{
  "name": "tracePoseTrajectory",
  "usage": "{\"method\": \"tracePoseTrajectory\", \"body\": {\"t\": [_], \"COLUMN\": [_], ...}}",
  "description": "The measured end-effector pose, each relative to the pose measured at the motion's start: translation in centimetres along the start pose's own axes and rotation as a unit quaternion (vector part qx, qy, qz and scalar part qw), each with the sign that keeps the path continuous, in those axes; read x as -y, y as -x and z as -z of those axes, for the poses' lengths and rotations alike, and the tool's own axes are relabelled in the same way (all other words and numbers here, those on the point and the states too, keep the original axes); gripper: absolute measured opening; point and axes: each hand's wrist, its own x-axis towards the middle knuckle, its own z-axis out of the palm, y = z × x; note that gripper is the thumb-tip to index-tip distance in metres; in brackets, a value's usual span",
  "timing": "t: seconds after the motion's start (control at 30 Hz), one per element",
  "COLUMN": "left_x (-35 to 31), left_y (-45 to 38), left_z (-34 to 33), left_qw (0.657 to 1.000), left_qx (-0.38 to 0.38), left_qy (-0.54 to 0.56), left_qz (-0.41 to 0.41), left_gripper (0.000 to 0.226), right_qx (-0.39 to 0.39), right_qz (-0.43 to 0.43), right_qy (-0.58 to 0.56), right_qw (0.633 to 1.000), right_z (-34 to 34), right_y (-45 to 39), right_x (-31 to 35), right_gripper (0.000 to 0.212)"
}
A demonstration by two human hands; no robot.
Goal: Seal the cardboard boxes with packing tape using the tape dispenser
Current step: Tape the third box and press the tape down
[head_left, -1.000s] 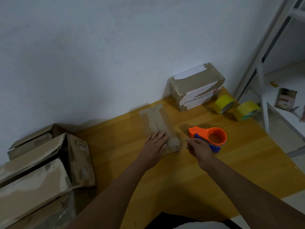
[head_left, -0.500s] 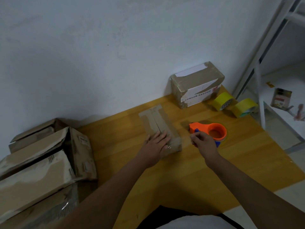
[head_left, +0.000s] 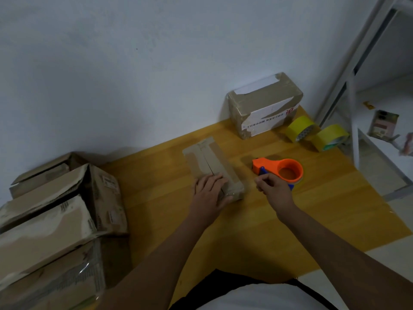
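Pressing flat on the near end of the small cardboard box (head_left: 212, 166), your left hand (head_left: 210, 193) keeps it steady on the table (head_left: 156, 198). Just right, your right hand (head_left: 273, 189) curls at the tape dispenser (head_left: 279, 171); whether it grips the handle I cannot tell.

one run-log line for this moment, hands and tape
left hand: flat on small box | right hand: at dispenser, grip unclear | tape: none strung

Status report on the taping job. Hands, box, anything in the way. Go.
Left hand flat on small cardboard box, holding it down. Right hand at the orange tape dispenser, grip unclear. Centre seam untaped. Nothing in the way.
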Motion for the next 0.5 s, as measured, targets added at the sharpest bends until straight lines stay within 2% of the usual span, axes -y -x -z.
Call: {"method": "tracePoseTrajectory", "body": {"t": [0.1,0.23,0.4,0.5], "left_x": [0.2,-0.6,-1.2,-2.0], "left_y": [-0.1,-0.6,-1.5,-2.8], "left_z": [-0.5,-0.6,-0.2,-0.2], "left_qw": [0.998,0.989,0.980,0.979], "left_qx": [-0.038,-0.070,-0.019,-0.019], "left_qy": [-0.045,-0.126,-0.197,-0.200], "left_qz": [-0.021,-0.044,-0.028,-0.012], "left_gripper": [0.053,0.060,0.083,0.081], "right_qx": [0.009,0.021,0.019,0.005], "right_qz": [0.009,0.027,0.051,0.068], "right_qy": [0.013,0.037,0.064,0.054], "right_qw": [1.000,0.999,0.996,0.996], "right_z": [0.2,0.3,0.5,0.3], "right_y": [-0.1,-0.7,-1.1,-1.1], "right_x": [-0.3,-0.4,-0.7,-0.9], "right_gripper": [0.013,0.014,0.016,0.018]}}
